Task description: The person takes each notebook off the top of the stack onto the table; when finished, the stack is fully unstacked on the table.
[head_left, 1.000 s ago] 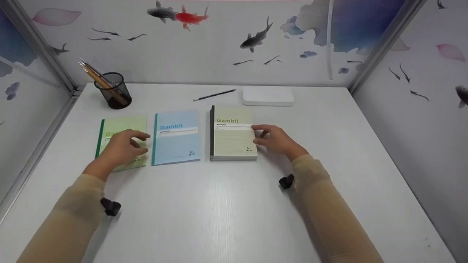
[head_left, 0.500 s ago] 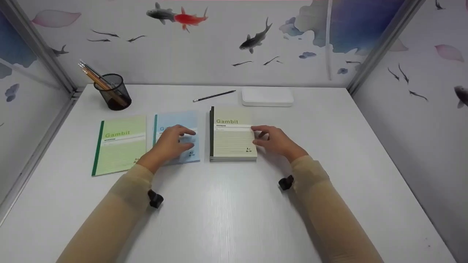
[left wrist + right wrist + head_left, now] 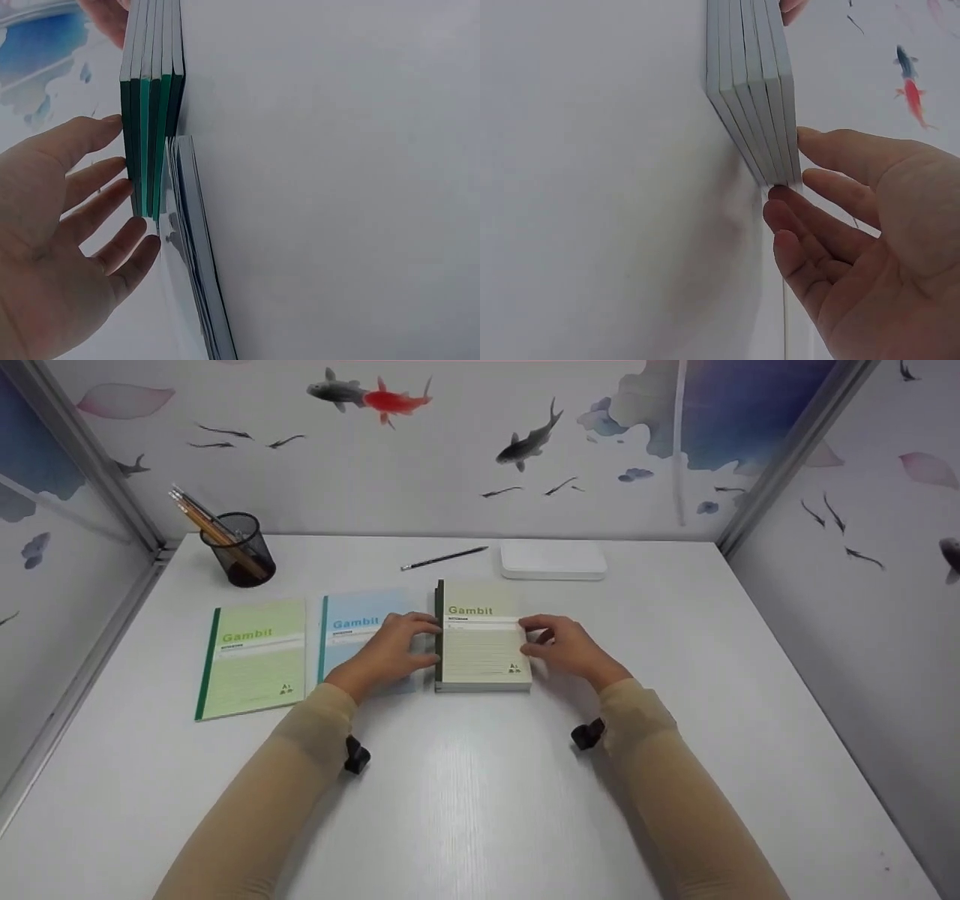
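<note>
A stack of several notebooks (image 3: 484,649), with a pale yellow-green "Gambit" cover on top, lies in the middle of the table. My left hand (image 3: 386,649) is at its spine side, thumb and fingertips right at the dark edge. In the left wrist view the dark green and teal spines (image 3: 146,142) show, with loosely bent fingers beside them. On the opposite side, my right hand (image 3: 574,649) touches the right edge with its thumb and fingertips. The right wrist view shows the white page edges (image 3: 757,105). A blue notebook (image 3: 352,607) lies partly hidden under my left hand.
Further left lies a light green notebook (image 3: 259,660). A black mesh cup (image 3: 251,559) with pencils stands at the back left. Behind the stack are a black pencil (image 3: 445,558) and a white case (image 3: 553,559). Printed walls (image 3: 420,472) border the table (image 3: 450,810).
My left hand has moved right, from over the green notebook, across the blue one, to the stack's spine. My right hand has stayed at the stack's right edge.
</note>
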{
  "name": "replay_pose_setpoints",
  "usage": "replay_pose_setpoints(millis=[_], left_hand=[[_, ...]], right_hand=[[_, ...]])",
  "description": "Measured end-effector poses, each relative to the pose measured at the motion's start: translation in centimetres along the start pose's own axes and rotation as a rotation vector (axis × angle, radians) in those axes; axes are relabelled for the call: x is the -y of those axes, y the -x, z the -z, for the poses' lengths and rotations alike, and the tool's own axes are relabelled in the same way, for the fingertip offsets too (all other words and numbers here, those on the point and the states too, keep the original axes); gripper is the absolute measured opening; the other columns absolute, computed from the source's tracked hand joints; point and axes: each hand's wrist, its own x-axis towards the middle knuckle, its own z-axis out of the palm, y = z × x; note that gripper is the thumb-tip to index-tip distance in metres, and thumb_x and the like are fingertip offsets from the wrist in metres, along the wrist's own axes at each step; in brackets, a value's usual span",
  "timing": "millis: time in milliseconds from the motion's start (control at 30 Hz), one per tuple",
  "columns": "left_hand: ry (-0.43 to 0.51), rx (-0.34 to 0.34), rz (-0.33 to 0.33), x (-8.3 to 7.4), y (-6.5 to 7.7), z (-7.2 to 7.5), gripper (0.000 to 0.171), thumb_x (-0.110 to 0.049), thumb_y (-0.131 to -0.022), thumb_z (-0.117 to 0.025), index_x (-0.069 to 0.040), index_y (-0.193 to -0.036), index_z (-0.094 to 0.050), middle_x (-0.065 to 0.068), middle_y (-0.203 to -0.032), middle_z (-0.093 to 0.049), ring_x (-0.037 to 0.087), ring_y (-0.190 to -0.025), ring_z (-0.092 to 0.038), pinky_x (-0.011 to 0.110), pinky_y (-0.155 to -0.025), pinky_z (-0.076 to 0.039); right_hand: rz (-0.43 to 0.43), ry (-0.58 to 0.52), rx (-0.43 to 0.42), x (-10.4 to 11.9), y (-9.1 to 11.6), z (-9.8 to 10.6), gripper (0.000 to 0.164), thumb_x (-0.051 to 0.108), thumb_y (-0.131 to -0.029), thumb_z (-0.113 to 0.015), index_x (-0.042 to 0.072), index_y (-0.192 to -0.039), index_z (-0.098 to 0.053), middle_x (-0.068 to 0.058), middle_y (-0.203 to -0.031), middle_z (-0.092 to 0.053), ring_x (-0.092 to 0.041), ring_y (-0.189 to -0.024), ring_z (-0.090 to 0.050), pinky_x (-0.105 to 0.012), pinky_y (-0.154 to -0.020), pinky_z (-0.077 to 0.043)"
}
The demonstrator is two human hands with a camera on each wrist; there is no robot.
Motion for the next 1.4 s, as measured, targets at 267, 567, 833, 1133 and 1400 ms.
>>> replay_pose_setpoints(millis=[267,567,833,1133,1400], left_hand=[[0.006,0.011,-0.017,0.3,-0.3,0.2,0.057,-0.029,-0.096,-0.075,-0.013,-0.147,-0.057,0.000,-0.160,-0.046,0.029,-0.150,-0.033,0.048,-0.124,-0.032],[-0.006,0.017,-0.018,0.4,0.0,0.3,0.060,-0.032,-0.095,-0.075,-0.013,-0.148,-0.056,0.000,-0.159,-0.047,0.028,-0.147,-0.033,0.047,-0.124,-0.032],[-0.048,0.024,-0.018,0.2,-0.3,0.2,0.060,-0.031,-0.093,-0.078,-0.015,-0.147,-0.058,-0.001,-0.158,-0.048,0.028,-0.146,-0.034,0.047,-0.122,-0.034],[-0.120,0.015,-0.034,0.7,-0.5,0.1,0.061,-0.037,-0.092,-0.078,-0.016,-0.146,-0.059,-0.003,-0.157,-0.049,0.028,-0.144,-0.038,0.047,-0.120,-0.037],[-0.244,0.027,-0.080,0.4,-0.5,0.4,0.061,-0.042,-0.093,-0.076,-0.019,-0.147,-0.059,-0.002,-0.158,-0.047,0.032,-0.142,-0.039,0.053,-0.116,-0.039]], right_hand=[[-0.098,-0.141,-0.016,0.5,-0.5,-0.2,0.070,0.021,-0.096,-0.074,0.010,-0.157,-0.042,-0.013,-0.136,-0.061,-0.025,-0.108,-0.068,-0.032,-0.081,-0.058],[-0.128,-0.242,-0.001,-0.5,-1.0,-0.6,0.059,0.017,-0.096,-0.072,0.005,-0.150,-0.051,-0.015,-0.133,-0.061,-0.020,-0.104,-0.066,-0.026,-0.079,-0.057],[-0.208,-0.295,-0.027,-0.5,-1.1,-0.5,0.053,0.015,-0.095,-0.072,0.006,-0.146,-0.056,-0.013,-0.127,-0.062,-0.019,-0.098,-0.063,-0.025,-0.078,-0.056],[-0.261,-0.397,-0.055,-0.6,-0.7,-0.3,0.047,0.012,-0.093,-0.074,0.003,-0.138,-0.061,-0.012,-0.121,-0.066,-0.015,-0.090,-0.066,-0.025,-0.074,-0.057],[-0.271,-0.463,-0.054,-0.6,-0.2,-0.3,0.048,0.014,-0.094,-0.069,0.001,-0.139,-0.058,-0.009,-0.112,-0.070,-0.012,-0.084,-0.066,-0.024,-0.073,-0.056]])
